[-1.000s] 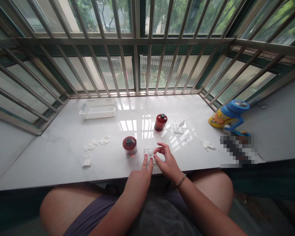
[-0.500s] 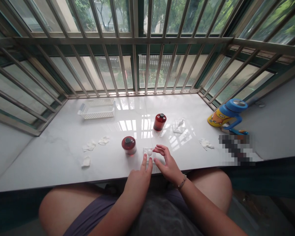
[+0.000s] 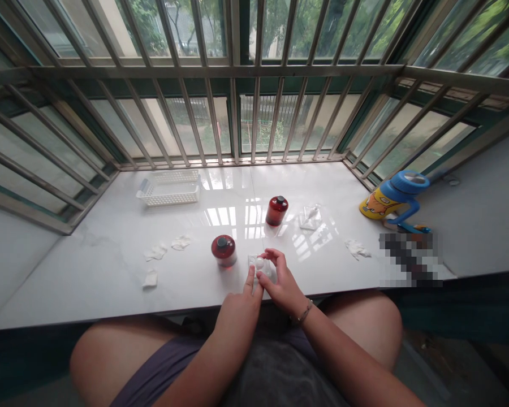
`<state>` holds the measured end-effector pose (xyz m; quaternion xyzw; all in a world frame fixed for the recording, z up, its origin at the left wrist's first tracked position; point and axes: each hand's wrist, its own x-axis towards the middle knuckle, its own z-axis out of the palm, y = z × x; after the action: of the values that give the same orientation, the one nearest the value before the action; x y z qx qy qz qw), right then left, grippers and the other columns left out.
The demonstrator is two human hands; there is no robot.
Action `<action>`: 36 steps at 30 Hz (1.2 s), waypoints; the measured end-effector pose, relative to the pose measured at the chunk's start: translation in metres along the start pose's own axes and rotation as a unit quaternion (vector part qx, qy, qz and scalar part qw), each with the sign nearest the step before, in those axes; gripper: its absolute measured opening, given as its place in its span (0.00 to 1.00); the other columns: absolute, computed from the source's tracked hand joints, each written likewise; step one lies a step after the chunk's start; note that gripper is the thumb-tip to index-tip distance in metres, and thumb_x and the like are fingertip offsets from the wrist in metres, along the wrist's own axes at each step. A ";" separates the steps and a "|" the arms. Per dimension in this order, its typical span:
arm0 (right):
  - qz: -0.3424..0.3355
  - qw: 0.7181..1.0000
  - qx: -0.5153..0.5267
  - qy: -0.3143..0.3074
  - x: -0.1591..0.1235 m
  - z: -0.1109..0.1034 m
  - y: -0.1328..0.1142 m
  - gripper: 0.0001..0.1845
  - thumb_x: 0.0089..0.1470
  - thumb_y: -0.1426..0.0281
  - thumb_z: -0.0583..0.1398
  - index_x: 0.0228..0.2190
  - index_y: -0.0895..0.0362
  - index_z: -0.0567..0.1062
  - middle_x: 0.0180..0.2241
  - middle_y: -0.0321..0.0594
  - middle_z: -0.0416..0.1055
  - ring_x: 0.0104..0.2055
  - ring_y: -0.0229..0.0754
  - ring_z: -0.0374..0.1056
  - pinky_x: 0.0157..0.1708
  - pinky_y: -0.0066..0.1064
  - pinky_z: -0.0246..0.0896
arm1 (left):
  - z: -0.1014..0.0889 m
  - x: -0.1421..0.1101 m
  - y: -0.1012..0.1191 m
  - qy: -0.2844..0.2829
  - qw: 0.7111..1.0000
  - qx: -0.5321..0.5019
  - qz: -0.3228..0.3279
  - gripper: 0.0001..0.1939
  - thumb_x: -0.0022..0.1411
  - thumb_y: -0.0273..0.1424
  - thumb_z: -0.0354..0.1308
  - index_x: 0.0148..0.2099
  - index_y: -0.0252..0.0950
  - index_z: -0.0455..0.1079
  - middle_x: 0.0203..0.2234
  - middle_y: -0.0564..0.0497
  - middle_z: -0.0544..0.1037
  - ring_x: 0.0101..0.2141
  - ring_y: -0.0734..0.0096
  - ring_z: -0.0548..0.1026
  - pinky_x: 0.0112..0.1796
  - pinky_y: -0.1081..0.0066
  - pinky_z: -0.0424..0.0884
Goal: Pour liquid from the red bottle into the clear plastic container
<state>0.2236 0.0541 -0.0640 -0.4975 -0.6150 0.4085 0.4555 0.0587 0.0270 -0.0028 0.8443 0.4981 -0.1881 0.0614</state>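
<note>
Left hand [image 3: 238,310] fingers extended, right hand [image 3: 284,288] curled.

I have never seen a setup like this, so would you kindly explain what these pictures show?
There is no machine here: a person works with two bare hands, seen from a camera worn on the head, looking forward and down. On the glossy white surface are a near red bottle, a far red bottle, a white basket at the back left, white scraps on both sides, and a blue-and-yellow flask at the right; something in front of the flask is blurred out. The left hand has two fingers stretched to a small clear piece. The right hand curls its thumb and fingers around that piece; whether they grip it, I cannot tell.
</note>
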 end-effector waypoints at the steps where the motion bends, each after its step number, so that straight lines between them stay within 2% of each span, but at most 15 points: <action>1: 0.000 1.000 0.007 -0.016 -0.001 0.000 0.000 0.33 0.68 0.57 0.63 0.66 0.50 0.56 0.62 0.51 0.70 0.67 0.53 0.67 0.70 0.53 0.61 | -0.001 0.000 0.000 -0.004 1.000 0.001 0.001 0.38 0.73 0.26 0.60 0.80 0.40 0.53 0.76 0.25 0.52 0.32 0.60 0.85 0.36 0.59 0.85; 3: -0.002 1.000 0.006 -0.023 -0.001 -0.001 0.000 0.35 0.68 0.57 0.64 0.67 0.50 0.55 0.65 0.52 0.67 0.70 0.53 0.64 0.72 0.54 0.57 | -0.001 0.000 0.000 -0.006 1.000 0.002 -0.001 0.38 0.73 0.27 0.60 0.80 0.41 0.54 0.76 0.25 0.52 0.32 0.60 0.85 0.36 0.60 0.84; 6: -0.004 1.000 -0.008 0.009 -0.002 -0.002 0.001 0.35 0.68 0.57 0.64 0.67 0.50 0.55 0.64 0.52 0.66 0.70 0.54 0.62 0.73 0.56 0.55 | 0.001 0.000 0.000 0.001 1.000 -0.002 -0.006 0.39 0.72 0.27 0.61 0.80 0.42 0.53 0.76 0.24 0.51 0.31 0.62 0.84 0.35 0.60 0.83; 8: -0.002 1.000 0.002 -0.011 -0.002 -0.003 0.003 0.36 0.68 0.57 0.63 0.68 0.50 0.54 0.63 0.52 0.68 0.69 0.53 0.64 0.72 0.55 0.58 | 0.005 0.001 0.000 0.009 1.000 -0.008 -0.007 0.39 0.72 0.28 0.61 0.80 0.43 0.53 0.77 0.24 0.50 0.31 0.62 0.83 0.35 0.60 0.83; 10: -0.008 1.000 0.010 -0.027 -0.002 -0.002 0.004 0.38 0.68 0.56 0.64 0.69 0.49 0.52 0.66 0.53 0.65 0.71 0.54 0.62 0.73 0.56 0.56 | 0.009 0.001 -0.001 0.017 1.000 -0.012 -0.006 0.39 0.72 0.29 0.61 0.80 0.43 0.53 0.77 0.24 0.48 0.30 0.62 0.83 0.34 0.60 0.83; 12: -0.018 1.000 0.008 -0.007 -0.003 -0.002 0.006 0.41 0.67 0.55 0.65 0.69 0.49 0.51 0.68 0.54 0.61 0.73 0.55 0.58 0.75 0.57 0.51 | 0.011 0.001 -0.001 0.021 1.000 -0.010 -0.004 0.39 0.72 0.29 0.60 0.80 0.43 0.53 0.77 0.24 0.48 0.30 0.62 0.83 0.35 0.59 0.83; 14: -0.019 1.000 0.008 0.011 -0.003 -0.002 0.005 0.40 0.67 0.54 0.65 0.69 0.49 0.51 0.65 0.53 0.64 0.74 0.55 0.58 0.75 0.58 0.50 | 0.012 0.001 -0.001 0.021 1.000 -0.001 0.001 0.39 0.73 0.27 0.59 0.80 0.42 0.53 0.77 0.24 0.49 0.30 0.62 0.84 0.35 0.59 0.84; 16: -0.013 1.000 0.015 -0.013 -0.002 -0.002 0.004 0.40 0.68 0.54 0.65 0.69 0.48 0.50 0.62 0.52 0.68 0.73 0.55 0.59 0.75 0.58 0.51 | 0.011 0.001 0.000 0.019 1.000 0.003 0.004 0.38 0.73 0.27 0.59 0.80 0.41 0.53 0.76 0.24 0.50 0.30 0.62 0.84 0.35 0.59 0.85; 18: -0.010 0.999 0.021 -0.033 -0.002 -0.003 0.004 0.43 0.68 0.54 0.65 0.71 0.48 0.47 0.65 0.53 0.66 0.74 0.54 0.58 0.75 0.59 0.50 | 0.010 0.002 0.000 0.014 1.000 0.001 0.001 0.39 0.73 0.27 0.60 0.80 0.41 0.53 0.76 0.24 0.50 0.31 0.61 0.84 0.36 0.58 0.85; 22: -0.016 0.999 0.021 0.025 -0.001 -0.003 0.007 0.44 0.67 0.52 0.65 0.71 0.48 0.48 0.65 0.53 0.64 0.74 0.54 0.58 0.76 0.59 0.48 | 0.013 0.003 0.000 0.015 1.000 -0.006 0.001 0.41 0.72 0.26 0.61 0.81 0.43 0.51 0.77 0.24 0.49 0.32 0.60 0.85 0.36 0.57 0.86; 24: -0.011 1.000 0.018 0.012 -0.002 -0.004 0.007 0.42 0.68 0.53 0.65 0.70 0.49 0.49 0.62 0.52 0.68 0.74 0.55 0.58 0.75 0.60 0.49 | 0.015 0.003 0.000 0.014 1.000 -0.008 0.003 0.40 0.72 0.26 0.61 0.81 0.43 0.51 0.77 0.24 0.49 0.31 0.60 0.85 0.36 0.58 0.85; 27: -0.009 0.999 0.011 -0.029 -0.002 -0.004 0.004 0.44 0.67 0.54 0.65 0.70 0.49 0.47 0.65 0.54 0.66 0.76 0.55 0.55 0.75 0.60 0.48 | 0.016 0.003 0.000 0.014 1.000 -0.010 -0.003 0.40 0.73 0.26 0.61 0.80 0.44 0.52 0.77 0.24 0.48 0.32 0.60 0.85 0.36 0.58 0.85; 31: -0.016 1.000 0.002 -0.001 -0.002 -0.004 0.001 0.44 0.68 0.53 0.64 0.71 0.49 0.46 0.65 0.55 0.66 0.76 0.55 0.55 0.75 0.60 0.49 | 0.013 0.002 0.000 0.018 1.000 -0.011 -0.001 0.40 0.72 0.26 0.61 0.80 0.43 0.52 0.77 0.24 0.48 0.30 0.61 0.84 0.36 0.58 0.85; 33: -0.020 1.000 -0.005 -0.020 -0.002 -0.004 0.001 0.44 0.68 0.54 0.64 0.71 0.49 0.45 0.64 0.54 0.68 0.77 0.55 0.52 0.75 0.61 0.48 | 0.011 0.002 0.000 0.016 1.000 -0.006 0.001 0.39 0.73 0.26 0.60 0.80 0.42 0.52 0.76 0.24 0.49 0.30 0.61 0.84 0.36 0.58 0.85; 36: -0.024 0.999 -0.007 -0.020 -0.001 -0.006 0.003 0.49 0.67 0.56 0.65 0.73 0.49 0.42 0.68 0.55 0.63 0.77 0.56 0.52 0.76 0.62 0.47 | 0.011 0.002 0.000 0.018 1.000 -0.003 0.000 0.39 0.72 0.26 0.60 0.80 0.41 0.53 0.76 0.24 0.50 0.30 0.60 0.84 0.35 0.57 0.85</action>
<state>0.2297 0.0539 -0.0653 -0.4776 -0.6383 0.4033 0.4493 0.0568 0.0249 -0.0140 0.8473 0.4996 -0.1715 0.0555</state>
